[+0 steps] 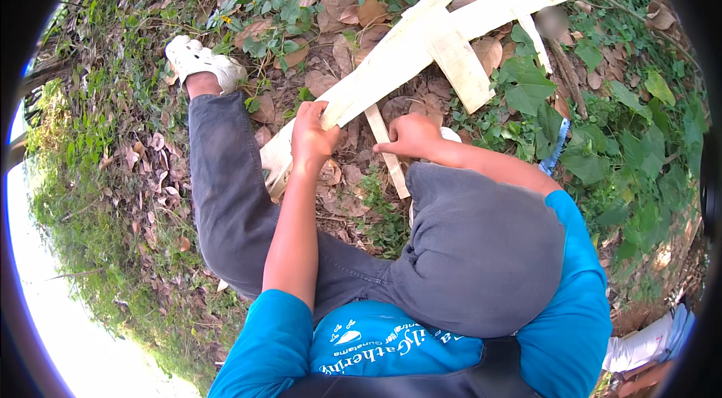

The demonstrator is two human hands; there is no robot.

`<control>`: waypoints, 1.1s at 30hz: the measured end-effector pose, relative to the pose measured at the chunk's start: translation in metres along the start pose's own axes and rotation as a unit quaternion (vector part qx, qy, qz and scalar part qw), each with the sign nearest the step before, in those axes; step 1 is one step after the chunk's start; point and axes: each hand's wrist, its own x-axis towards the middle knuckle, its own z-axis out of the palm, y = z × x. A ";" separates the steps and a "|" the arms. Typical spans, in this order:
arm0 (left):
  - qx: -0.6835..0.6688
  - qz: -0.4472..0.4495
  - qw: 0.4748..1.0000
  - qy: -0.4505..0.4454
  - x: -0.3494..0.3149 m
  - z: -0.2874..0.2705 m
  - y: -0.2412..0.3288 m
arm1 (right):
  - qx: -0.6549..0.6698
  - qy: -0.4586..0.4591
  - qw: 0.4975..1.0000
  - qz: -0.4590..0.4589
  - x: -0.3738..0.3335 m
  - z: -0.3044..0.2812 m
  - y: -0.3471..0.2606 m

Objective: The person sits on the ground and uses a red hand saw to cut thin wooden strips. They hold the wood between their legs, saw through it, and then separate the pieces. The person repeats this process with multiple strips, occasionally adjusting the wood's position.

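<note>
A long, pale wooden board (391, 60) lies slantwise over dry leaves, from between my legs to the far right. My left hand (312, 136) is closed on its near part, fingers over the wood. To the right, my right hand (414, 135) has curled fingers, and its thumb reaches to a thin wooden strip (387, 154); whatever lies inside those fingers is hidden. The strip slants from near the board's edge toward my bent right knee. A short, wide wooden piece (460, 71) and a narrow slat (524, 22) cross the board farther off.
Leafy green plants (526, 86) and brown fallen leaves (368, 11) surround the wood. A narrow blue object (555, 148) lies among the leaves on the right. My left foot wears a white clog (197, 60). Light and blue cloth (647, 342) shows at lower right.
</note>
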 end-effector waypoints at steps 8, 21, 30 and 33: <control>0.012 0.009 1.000 0.002 -0.003 -0.013 0.006 | -0.010 -0.017 1.000 0.020 0.008 0.023 0.004; 0.072 0.020 0.996 0.046 0.007 -0.033 0.006 | 0.122 0.066 0.990 -0.018 -0.059 -0.014 0.025; 0.044 0.018 0.996 -0.080 -0.014 -0.018 -0.038 | -0.090 0.193 0.970 0.119 0.012 -0.112 0.031; 0.034 0.001 0.991 -0.126 -0.022 -0.009 -0.048 | -0.089 0.211 0.966 0.121 0.015 -0.101 0.049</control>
